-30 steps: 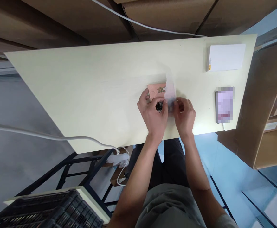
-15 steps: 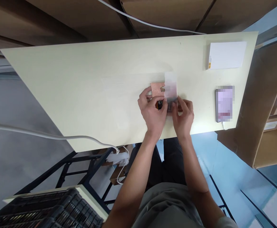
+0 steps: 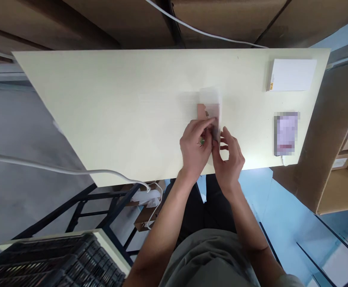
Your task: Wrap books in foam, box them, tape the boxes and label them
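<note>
Near the table's front edge, right of its middle, the left hand [image 3: 196, 140] is nearly closed, thumb and index finger drawn together on a pink printed card [image 3: 201, 112]; the right hand [image 3: 228, 159] is half curled, its thumb against the lower part of a translucent plastic sleeve [image 3: 211, 97] and its fingers at the right edge, the gap between them narrow; the sleeve covers the card's right part and reaches above its top edge, though motion blur hides whether the card sits inside or behind; a small green patch shows through the loop of the left fingers.

Around them spreads the pale cream table [image 3: 117, 115]; to the right, well apart from the hands, lies a smartphone [image 3: 287, 133], its screen pixelated, a white plug [image 3: 284, 160] at its lower end; above it rests a flat white box [image 3: 294, 75] with a small yellow mark at one corner.

Beyond the far edge stand brown cartons [image 3: 227, 20], a white cable [image 3: 198, 30] running across them; at the right is an open cardboard box [image 3: 341, 195]; at the lower left, a black plastic crate [image 3: 81, 259].
</note>
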The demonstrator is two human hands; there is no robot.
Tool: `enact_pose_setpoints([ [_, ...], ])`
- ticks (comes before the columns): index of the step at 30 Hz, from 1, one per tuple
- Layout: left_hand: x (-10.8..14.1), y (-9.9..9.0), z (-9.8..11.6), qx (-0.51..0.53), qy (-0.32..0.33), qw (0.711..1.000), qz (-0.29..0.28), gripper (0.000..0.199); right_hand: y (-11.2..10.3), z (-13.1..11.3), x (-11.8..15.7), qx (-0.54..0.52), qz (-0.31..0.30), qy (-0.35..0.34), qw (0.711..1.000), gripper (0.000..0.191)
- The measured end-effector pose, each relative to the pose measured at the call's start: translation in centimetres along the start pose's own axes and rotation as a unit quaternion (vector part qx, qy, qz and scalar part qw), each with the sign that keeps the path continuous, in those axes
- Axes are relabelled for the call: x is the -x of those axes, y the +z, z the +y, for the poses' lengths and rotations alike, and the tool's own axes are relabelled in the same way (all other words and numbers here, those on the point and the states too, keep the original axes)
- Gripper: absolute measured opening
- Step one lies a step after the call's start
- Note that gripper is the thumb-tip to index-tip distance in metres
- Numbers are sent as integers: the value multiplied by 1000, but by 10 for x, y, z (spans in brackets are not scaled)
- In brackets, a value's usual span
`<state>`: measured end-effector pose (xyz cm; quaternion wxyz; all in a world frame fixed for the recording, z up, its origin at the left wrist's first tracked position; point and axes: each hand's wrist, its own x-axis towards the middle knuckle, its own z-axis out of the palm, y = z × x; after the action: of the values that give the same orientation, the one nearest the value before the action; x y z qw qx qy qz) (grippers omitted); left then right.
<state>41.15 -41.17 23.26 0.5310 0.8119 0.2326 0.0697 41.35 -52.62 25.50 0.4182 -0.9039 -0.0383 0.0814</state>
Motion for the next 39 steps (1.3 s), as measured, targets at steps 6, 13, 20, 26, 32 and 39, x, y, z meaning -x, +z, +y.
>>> enact_pose_setpoints([
  [6,4,-42,8,88,-72,993,-13,35,13,-36,6,-50,-61,-40,996,38],
  [13,3,-66,-39,117,-196,970,83,31,33,-28,-4,-64,-165,-54,983,37],
  [20,8,-52,-58,84,-209,966,129,20,46,-5,-19,-21,-118,2,993,36],
  [26,12,-56,-50,-70,-154,976,137,21,42,-9,-24,-34,-105,25,994,30],
  [32,12,-65,-65,-86,-132,982,101,21,43,-6,-22,-5,-67,56,996,29],
  [39,12,-68,-63,-75,-121,985,96,21,50,-10,-23,-9,-58,60,996,21],
])
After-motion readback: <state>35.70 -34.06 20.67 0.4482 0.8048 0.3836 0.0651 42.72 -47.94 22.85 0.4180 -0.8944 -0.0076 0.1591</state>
